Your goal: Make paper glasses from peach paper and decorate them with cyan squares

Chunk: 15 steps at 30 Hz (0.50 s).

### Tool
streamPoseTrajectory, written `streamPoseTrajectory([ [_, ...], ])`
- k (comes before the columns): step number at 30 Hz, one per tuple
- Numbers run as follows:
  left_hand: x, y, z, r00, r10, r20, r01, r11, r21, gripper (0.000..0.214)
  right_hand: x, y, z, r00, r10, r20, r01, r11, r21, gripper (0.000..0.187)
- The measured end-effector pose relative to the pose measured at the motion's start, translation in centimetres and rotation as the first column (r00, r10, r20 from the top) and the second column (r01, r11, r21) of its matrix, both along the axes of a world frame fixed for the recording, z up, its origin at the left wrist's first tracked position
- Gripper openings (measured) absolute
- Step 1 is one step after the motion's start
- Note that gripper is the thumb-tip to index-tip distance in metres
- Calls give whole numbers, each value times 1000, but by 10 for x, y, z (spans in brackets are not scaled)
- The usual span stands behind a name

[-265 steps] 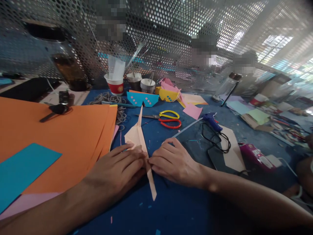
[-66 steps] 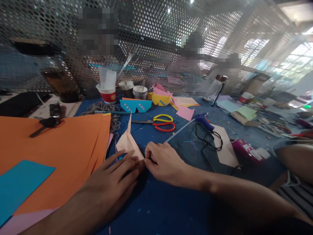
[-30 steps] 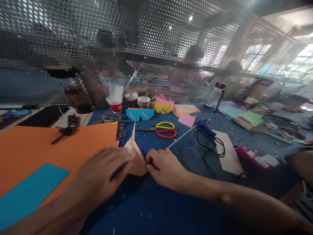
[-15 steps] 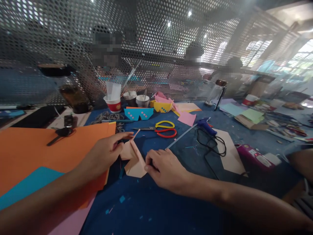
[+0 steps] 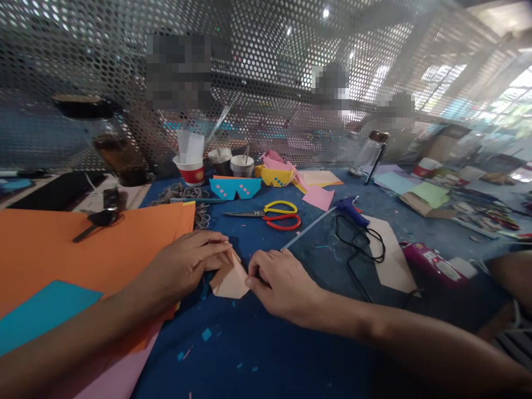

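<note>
A peach paper cut-out (image 5: 231, 281) with a raised fold lies on the blue table before me. My left hand (image 5: 198, 257) covers its left part, fingers together and pressed on the fold, thumb mostly hidden. At the right edge of the paper, my right hand (image 5: 277, 277) pinches it between thumb and curled fingers. Beyond my hands rest scissors (image 5: 266, 214) with one yellow and one red handle. A blue paper mask (image 5: 235, 189) with pink squares and a yellow one (image 5: 276, 177) with blue squares stand farther back.
Orange paper sheets (image 5: 137, 233) lie left, under a dark wristwatch (image 5: 103, 213). On the right are a blue glue gun (image 5: 352, 211) with a black cord, peach card (image 5: 393, 260) and a magenta device (image 5: 432, 263). Paper cups (image 5: 192, 173) stand by the perforated screen (image 5: 266, 72).
My left hand has moved right and its fingers have come down over the upright fold, covering more of the paper. My right hand keeps its pinch in nearly the same place.
</note>
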<state>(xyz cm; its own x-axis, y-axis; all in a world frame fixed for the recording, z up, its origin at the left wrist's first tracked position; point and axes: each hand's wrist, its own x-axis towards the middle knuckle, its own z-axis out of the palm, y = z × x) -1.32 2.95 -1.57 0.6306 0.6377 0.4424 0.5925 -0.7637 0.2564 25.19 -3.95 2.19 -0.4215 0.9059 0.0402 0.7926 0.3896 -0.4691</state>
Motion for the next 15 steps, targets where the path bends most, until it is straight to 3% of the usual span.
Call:
streamPoseTrajectory([
  [3, -4, -4, 1, 998, -32, -57, 36, 998, 58, 48, 0, 0, 0, 1000, 1, 2, -1, 1000, -5, 6],
  [10, -4, -9, 3, 996, -40, -80, 44, 998, 49, 47, 0, 0, -1, 1000, -7, -6, 7, 1000, -6, 5],
  [15, -8, -9, -1, 989, -84, -120, 103, 982, 159, 45, -1, -1, 0, 1000, -2, -8, 2, 1000, -6, 6],
])
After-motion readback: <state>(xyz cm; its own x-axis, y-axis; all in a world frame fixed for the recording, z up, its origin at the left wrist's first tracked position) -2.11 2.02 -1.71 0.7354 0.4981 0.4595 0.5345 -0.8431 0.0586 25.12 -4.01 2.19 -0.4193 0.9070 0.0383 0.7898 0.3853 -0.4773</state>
